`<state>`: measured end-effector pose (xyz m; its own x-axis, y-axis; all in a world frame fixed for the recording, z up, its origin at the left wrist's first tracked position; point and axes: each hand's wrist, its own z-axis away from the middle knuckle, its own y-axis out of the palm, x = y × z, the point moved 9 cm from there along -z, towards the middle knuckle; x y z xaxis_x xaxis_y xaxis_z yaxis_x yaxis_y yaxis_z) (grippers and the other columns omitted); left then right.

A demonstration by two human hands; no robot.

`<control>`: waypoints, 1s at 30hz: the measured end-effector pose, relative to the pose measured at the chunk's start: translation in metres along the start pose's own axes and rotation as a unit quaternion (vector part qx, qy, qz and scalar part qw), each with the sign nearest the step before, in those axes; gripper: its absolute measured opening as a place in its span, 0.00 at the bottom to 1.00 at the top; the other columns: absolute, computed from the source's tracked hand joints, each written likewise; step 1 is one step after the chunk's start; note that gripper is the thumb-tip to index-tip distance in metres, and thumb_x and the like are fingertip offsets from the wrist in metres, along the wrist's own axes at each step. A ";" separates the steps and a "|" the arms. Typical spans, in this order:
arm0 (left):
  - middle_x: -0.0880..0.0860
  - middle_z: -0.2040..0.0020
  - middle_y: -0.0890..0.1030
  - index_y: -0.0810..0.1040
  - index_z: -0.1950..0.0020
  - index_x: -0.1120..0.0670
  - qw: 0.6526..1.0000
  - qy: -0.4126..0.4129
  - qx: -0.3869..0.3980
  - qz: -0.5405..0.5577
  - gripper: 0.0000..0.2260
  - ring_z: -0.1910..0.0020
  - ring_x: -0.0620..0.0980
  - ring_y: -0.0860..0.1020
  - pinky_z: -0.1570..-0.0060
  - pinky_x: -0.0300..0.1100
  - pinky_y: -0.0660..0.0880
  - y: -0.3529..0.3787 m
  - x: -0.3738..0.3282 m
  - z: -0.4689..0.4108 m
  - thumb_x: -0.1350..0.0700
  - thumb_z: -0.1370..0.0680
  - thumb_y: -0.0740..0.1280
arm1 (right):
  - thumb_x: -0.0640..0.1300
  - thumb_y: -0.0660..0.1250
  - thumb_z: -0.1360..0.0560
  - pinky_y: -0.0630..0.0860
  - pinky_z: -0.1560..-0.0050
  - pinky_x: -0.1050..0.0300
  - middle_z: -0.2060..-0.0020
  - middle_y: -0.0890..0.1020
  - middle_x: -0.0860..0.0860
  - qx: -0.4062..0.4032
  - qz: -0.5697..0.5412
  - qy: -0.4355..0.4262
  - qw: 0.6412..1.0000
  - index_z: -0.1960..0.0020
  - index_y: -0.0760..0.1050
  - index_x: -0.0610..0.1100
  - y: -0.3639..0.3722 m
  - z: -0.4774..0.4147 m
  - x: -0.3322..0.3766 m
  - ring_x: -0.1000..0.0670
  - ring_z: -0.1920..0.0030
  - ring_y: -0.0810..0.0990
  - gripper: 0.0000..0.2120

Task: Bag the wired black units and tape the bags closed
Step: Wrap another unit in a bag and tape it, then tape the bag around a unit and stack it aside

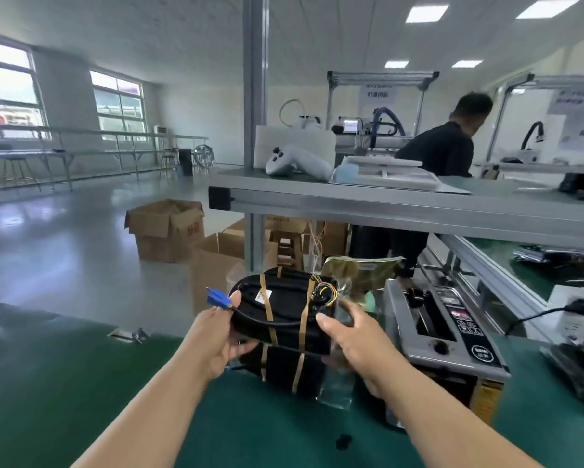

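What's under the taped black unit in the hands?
A second black unit with tan tape bands sits directly below the held black wired unit, beside a clear plastic bag on the green mat. Its top face and any wiring are covered.

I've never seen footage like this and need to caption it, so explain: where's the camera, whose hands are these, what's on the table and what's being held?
There is no robot here. This is one picture from a camera worn on a person's head, looking forward and down, so the two bare arms are the wearer's own. The left hand and the right hand each grip an end of a black unit strapped with tan tape. Its cable ends in a blue connector by the left thumb. A second black unit lies under it on the green mat. Right of the hands stands a grey machine with a control panel, and a shiny bag sits behind the units.
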<state>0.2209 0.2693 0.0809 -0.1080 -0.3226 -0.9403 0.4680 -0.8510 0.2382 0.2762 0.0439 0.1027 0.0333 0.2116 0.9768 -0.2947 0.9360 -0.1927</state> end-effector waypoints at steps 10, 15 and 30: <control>0.52 0.59 0.78 0.77 0.38 0.64 0.982 0.034 -0.102 -0.155 0.21 0.60 0.51 0.77 0.53 0.47 0.73 -0.017 0.018 -0.067 0.46 0.18 0.64 | 0.49 0.73 0.26 0.81 0.44 0.44 0.33 0.75 0.45 -0.021 -0.018 0.026 0.999 0.26 0.64 0.59 0.009 -0.050 -0.033 0.44 0.38 0.79 0.32; 0.51 0.47 0.81 0.79 0.43 0.53 0.986 -0.029 -0.115 -0.115 0.20 0.48 0.55 0.75 0.46 0.54 0.70 -0.029 0.046 -0.063 0.39 0.23 0.67 | 0.54 0.71 0.25 0.81 0.48 0.54 0.33 0.74 0.51 -0.046 0.020 0.017 0.999 0.25 0.63 0.60 0.011 -0.032 -0.049 0.50 0.39 0.77 0.31; 0.58 0.34 0.78 0.77 0.33 0.54 0.988 -0.010 -0.105 -0.116 0.24 0.34 0.64 0.73 0.33 0.60 0.67 -0.030 0.050 -0.061 0.39 0.23 0.67 | 0.56 0.71 0.27 0.74 0.35 0.50 0.39 0.80 0.53 -0.053 -0.017 0.080 0.995 0.30 0.71 0.56 0.025 -0.016 -0.058 0.49 0.40 0.79 0.26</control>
<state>0.2551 0.3039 0.0118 -0.2509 -0.1393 -0.9579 0.5999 -0.7990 -0.0409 0.2820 0.0597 0.0400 0.1964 0.2141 0.9569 -0.1887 0.9659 -0.1773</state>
